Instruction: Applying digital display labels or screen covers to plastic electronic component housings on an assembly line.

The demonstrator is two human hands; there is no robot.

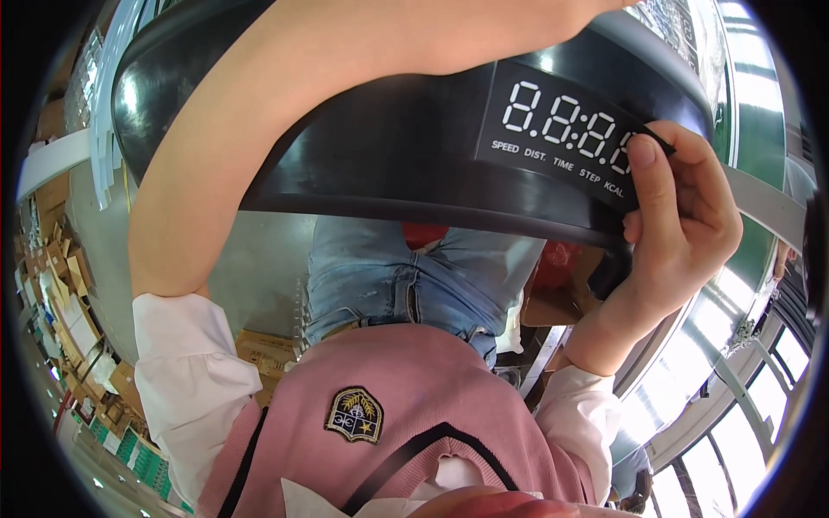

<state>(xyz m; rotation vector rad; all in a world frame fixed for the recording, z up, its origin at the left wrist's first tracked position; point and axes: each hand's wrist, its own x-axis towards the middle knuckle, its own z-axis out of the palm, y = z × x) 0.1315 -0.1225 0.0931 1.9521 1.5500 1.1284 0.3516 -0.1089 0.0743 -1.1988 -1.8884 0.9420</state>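
Note:
A glossy black plastic console (389, 147), long and curved, lies across in front of me at waist height. On its right part sits a dark rectangular display label (553, 155) with white segmented digits and small white lettering below them. My right hand (686, 203) pinches the label's right end between thumb and fingers, and a dark corner sticks out above the thumb. Over the console's far side reaches my left arm, bent round from the left. My left hand (553, 26) is at the top edge, its fingers cut off by the frame.
White bars (56, 162) run out beside the console on both sides. A short black post (610, 274) hangs below its right end. Cardboard boxes (65, 285) pile up at far left, with another carton (266, 352) on the floor. Clear plastic wrap (669, 26) lies at upper right.

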